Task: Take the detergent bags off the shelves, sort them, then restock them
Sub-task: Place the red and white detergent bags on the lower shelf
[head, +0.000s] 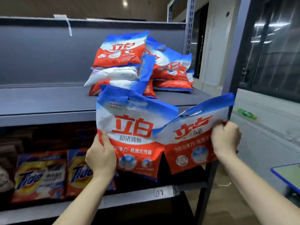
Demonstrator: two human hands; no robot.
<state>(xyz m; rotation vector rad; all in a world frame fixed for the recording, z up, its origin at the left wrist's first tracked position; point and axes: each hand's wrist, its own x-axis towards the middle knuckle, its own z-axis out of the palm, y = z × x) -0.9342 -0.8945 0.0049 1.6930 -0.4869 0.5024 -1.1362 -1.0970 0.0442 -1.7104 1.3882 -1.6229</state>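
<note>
While L hand (101, 157) fingers grip one detergent bag (129, 132), R hand (225, 138) pinches another (190, 143)

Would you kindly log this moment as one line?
left hand: grips left bag | right hand: grips right bag | shelf pile: unsorted

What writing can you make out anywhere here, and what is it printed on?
"立白": held left bag, held right bag, stacked bags.
"超洁清新": held left bag.
"易漂无残留": held left bag; the start is hidden by the thumb.
"Tide": two bags on the lower shelf.
"08"?, handwritten: shelf tag, uncertain.
Smaller print: too blurred.
</note>
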